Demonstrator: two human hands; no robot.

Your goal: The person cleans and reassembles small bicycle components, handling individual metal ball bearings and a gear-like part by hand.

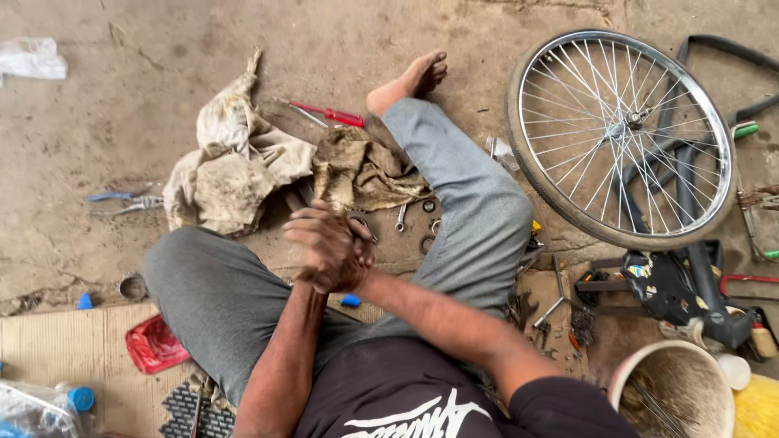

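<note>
Gripping a small grey metal part (359,219), seemingly a wrench head or fitting, the left hand (320,243) and right hand (349,259) are clasped one over the other between the knees, above the bare concrete floor (122,105). The part looks stiff, hard and probably greasy, so I judge it needs a firm hold on its shank rather than its slick tip. Only its end pokes out past the fingers (312,227), which are curled tight together; motion blur hides exactly what each hand pinches. Just beyond lie a soiled tan rag (361,170), loose steel rings and a spanner (402,217), then a red-handled screwdriver (329,113). A spoked bicycle wheel (621,138) lies towards the floor's right edge.
</note>
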